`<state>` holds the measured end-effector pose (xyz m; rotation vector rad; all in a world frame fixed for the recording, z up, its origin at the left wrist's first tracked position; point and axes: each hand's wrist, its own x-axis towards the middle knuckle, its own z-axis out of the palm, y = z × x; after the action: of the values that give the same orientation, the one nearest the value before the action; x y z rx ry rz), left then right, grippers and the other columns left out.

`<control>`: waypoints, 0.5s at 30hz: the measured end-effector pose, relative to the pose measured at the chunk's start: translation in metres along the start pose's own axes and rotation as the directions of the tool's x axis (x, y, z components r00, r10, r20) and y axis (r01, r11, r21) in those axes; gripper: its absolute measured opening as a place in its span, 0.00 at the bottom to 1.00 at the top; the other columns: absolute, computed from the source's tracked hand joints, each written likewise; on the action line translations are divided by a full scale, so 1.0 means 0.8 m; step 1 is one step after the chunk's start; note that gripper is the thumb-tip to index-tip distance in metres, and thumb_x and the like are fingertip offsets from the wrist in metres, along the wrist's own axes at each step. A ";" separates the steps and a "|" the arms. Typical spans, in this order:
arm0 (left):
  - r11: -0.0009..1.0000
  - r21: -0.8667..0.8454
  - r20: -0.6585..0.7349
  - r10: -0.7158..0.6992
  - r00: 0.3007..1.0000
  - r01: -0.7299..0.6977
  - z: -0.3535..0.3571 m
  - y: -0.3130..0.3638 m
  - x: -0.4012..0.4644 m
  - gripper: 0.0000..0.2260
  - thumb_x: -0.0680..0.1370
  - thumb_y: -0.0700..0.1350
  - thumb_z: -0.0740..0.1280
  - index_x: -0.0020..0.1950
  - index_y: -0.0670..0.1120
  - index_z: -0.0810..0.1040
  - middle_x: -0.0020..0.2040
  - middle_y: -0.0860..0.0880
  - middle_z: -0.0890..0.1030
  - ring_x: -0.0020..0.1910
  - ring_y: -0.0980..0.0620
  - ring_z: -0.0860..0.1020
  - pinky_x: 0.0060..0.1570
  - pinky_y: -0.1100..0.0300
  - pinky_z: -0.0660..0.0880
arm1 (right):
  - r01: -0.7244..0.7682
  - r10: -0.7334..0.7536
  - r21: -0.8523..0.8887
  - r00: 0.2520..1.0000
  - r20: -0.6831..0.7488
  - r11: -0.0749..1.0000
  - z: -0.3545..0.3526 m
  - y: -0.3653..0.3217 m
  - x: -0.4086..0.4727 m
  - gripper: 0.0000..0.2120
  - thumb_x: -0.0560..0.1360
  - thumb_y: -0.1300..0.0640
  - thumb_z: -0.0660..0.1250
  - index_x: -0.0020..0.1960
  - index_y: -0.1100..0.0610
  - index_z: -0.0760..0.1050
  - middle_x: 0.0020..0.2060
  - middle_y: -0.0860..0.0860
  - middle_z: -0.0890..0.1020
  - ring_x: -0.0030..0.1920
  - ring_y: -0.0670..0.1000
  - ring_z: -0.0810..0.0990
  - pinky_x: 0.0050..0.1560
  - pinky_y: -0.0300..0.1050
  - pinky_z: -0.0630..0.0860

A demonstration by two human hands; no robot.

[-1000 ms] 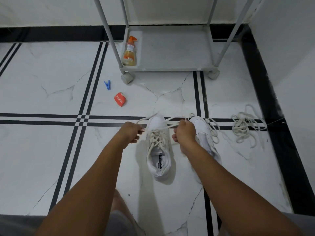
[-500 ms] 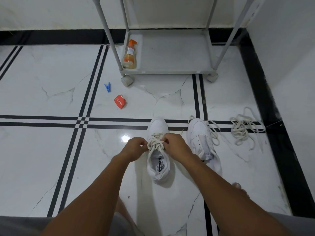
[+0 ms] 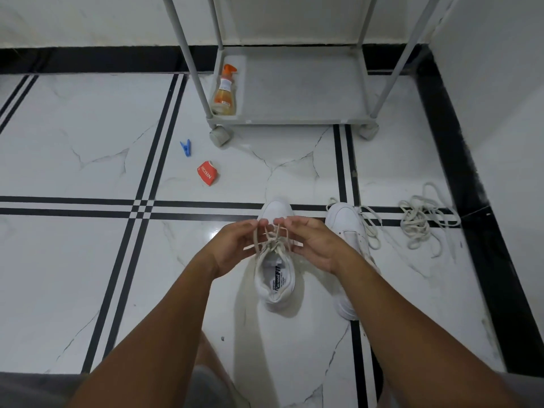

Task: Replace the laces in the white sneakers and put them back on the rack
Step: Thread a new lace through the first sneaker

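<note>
White marble floor (image 3: 73, 275) with black stripes fills the frame. At centre stands a white sneaker (image 3: 276, 278), toe pointing up the frame, its cream lace (image 3: 272, 241) crossed above the tongue. Left hand (image 3: 235, 245) and right hand (image 3: 313, 242) flank it, each pinching a lace end between curled fingertips. Just right, partly behind the right forearm, sits the second sneaker (image 3: 348, 228), a loose lace (image 3: 371, 228) trailing beside it. Further right lies a tangled lace pile (image 3: 421, 222). Top centre holds the grey rack (image 3: 294, 92), a spray bottle (image 3: 225, 92) on its bottom shelf. Left of centre lie a blue clothes peg (image 3: 185, 147) and a red packet (image 3: 207, 173).
</note>
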<state>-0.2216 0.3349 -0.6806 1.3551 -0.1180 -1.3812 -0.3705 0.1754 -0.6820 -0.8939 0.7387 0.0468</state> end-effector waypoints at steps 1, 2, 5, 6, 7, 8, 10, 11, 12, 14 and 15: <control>0.999 0.041 -0.026 0.017 1.000 -0.016 0.006 0.000 0.000 0.12 0.83 0.48 0.64 0.60 0.44 0.83 0.60 0.42 0.84 0.59 0.45 0.81 0.64 0.49 0.75 | 0.009 -0.009 0.033 1.000 -0.010 0.999 0.006 0.003 0.001 0.12 0.79 0.57 0.69 0.61 0.60 0.82 0.58 0.58 0.84 0.57 0.54 0.82 0.62 0.51 0.77; 0.996 0.083 -0.069 0.038 0.997 -0.033 0.012 0.002 -0.002 0.12 0.83 0.50 0.65 0.59 0.45 0.83 0.57 0.43 0.85 0.55 0.45 0.82 0.62 0.50 0.76 | 0.020 -0.019 0.045 0.999 -0.035 0.999 0.010 0.006 0.002 0.11 0.80 0.57 0.68 0.60 0.59 0.81 0.56 0.57 0.85 0.56 0.54 0.83 0.59 0.49 0.78; 0.974 0.202 -0.188 0.145 0.971 -0.106 0.026 0.001 -0.002 0.11 0.80 0.52 0.69 0.52 0.46 0.86 0.43 0.47 0.85 0.39 0.53 0.79 0.48 0.56 0.77 | 0.077 -0.072 0.021 0.982 -0.173 0.997 0.024 0.010 0.003 0.09 0.78 0.56 0.71 0.55 0.59 0.83 0.49 0.56 0.87 0.47 0.53 0.85 0.50 0.46 0.80; 0.965 0.234 -0.185 0.167 0.968 -0.121 0.029 0.002 -0.003 0.11 0.80 0.52 0.69 0.53 0.46 0.86 0.42 0.48 0.84 0.36 0.55 0.78 0.45 0.58 0.76 | 0.097 -0.092 0.010 0.970 -0.225 0.995 0.028 0.011 0.004 0.07 0.77 0.57 0.72 0.52 0.59 0.84 0.46 0.56 0.87 0.43 0.52 0.85 0.46 0.45 0.81; 0.960 0.251 -0.156 0.170 0.973 -0.127 0.032 0.003 -0.002 0.10 0.81 0.50 0.69 0.56 0.46 0.85 0.43 0.49 0.85 0.36 0.56 0.79 0.45 0.59 0.77 | 0.112 -0.110 -0.010 0.957 -0.269 0.994 0.031 0.012 0.005 0.05 0.77 0.58 0.72 0.50 0.58 0.84 0.43 0.56 0.87 0.40 0.51 0.85 0.42 0.42 0.81; 0.959 0.256 -0.115 0.157 0.981 -0.124 0.033 0.003 0.000 0.09 0.81 0.47 0.68 0.59 0.46 0.83 0.46 0.48 0.85 0.38 0.56 0.80 0.46 0.58 0.77 | 0.117 -0.126 -0.047 0.945 -0.303 0.992 0.033 0.013 0.007 0.04 0.78 0.59 0.72 0.50 0.58 0.84 0.42 0.55 0.87 0.38 0.50 0.84 0.40 0.40 0.80; 0.951 0.291 -0.064 0.129 0.990 -0.105 0.031 0.006 0.006 0.09 0.82 0.42 0.67 0.62 0.45 0.78 0.49 0.46 0.85 0.43 0.53 0.81 0.48 0.57 0.78 | 0.095 -0.141 -0.148 0.929 -0.343 0.984 0.034 0.015 0.014 0.07 0.80 0.60 0.69 0.56 0.59 0.82 0.42 0.53 0.86 0.37 0.48 0.82 0.39 0.39 0.79; 0.942 0.322 -0.058 0.121 0.991 -0.096 0.028 0.010 0.007 0.08 0.82 0.41 0.67 0.60 0.45 0.76 0.49 0.45 0.85 0.43 0.52 0.81 0.48 0.57 0.78 | 0.080 -0.151 -0.214 0.928 -0.340 0.974 0.033 0.015 0.016 0.09 0.80 0.61 0.67 0.59 0.59 0.82 0.44 0.53 0.86 0.39 0.48 0.82 0.42 0.40 0.80; 0.931 0.353 -0.053 0.119 0.992 -0.093 0.026 0.012 0.008 0.06 0.81 0.41 0.68 0.58 0.44 0.75 0.48 0.45 0.85 0.43 0.52 0.81 0.47 0.58 0.77 | 0.073 -0.163 -0.273 0.932 -0.323 0.959 0.034 0.014 0.018 0.10 0.81 0.62 0.67 0.59 0.59 0.82 0.45 0.52 0.85 0.41 0.48 0.83 0.44 0.41 0.81; 0.906 0.412 -0.042 0.127 0.991 -0.099 0.023 0.016 0.008 0.05 0.80 0.42 0.70 0.54 0.42 0.80 0.46 0.45 0.85 0.42 0.53 0.79 0.45 0.59 0.75 | 0.097 -0.198 -0.350 0.944 -0.264 0.932 0.037 0.010 0.017 0.08 0.80 0.64 0.66 0.56 0.58 0.82 0.43 0.52 0.85 0.40 0.46 0.84 0.42 0.38 0.80; 0.899 0.426 -0.058 0.136 0.989 -0.098 0.023 0.017 0.007 0.06 0.79 0.43 0.72 0.52 0.41 0.82 0.45 0.45 0.85 0.40 0.53 0.79 0.44 0.60 0.75 | 0.117 -0.222 -0.383 0.945 -0.241 0.916 0.040 0.008 0.015 0.08 0.80 0.66 0.65 0.55 0.59 0.81 0.42 0.51 0.84 0.38 0.44 0.84 0.39 0.35 0.78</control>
<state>-0.2254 0.3149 -0.6684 1.7339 -0.4571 -1.2341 -0.3456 0.1993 -0.6809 -1.3384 0.9297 -0.1048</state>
